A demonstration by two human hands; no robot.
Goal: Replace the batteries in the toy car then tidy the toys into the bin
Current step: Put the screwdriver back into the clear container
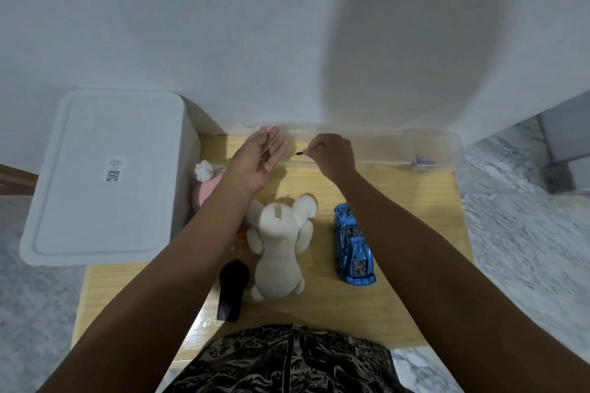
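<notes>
A blue toy car (352,246) lies on the wooden table (415,249), right of a white plush toy (281,249). My right hand (335,155) pinches a small dark thin tool (298,153) at the far edge of the table, its tip pointing left. My left hand (260,159) is held open beside it, fingers straight, palm toward the tool. A pink and white plush (206,182) lies partly hidden behind my left forearm. A white bin with its lid on (102,175) stands at the left.
A black remote-like object (231,287) lies near the table's front. A clear plastic container (399,147) sits along the wall at the back, with a small bluish item (423,160) inside at its right end. Marble floor surrounds the table.
</notes>
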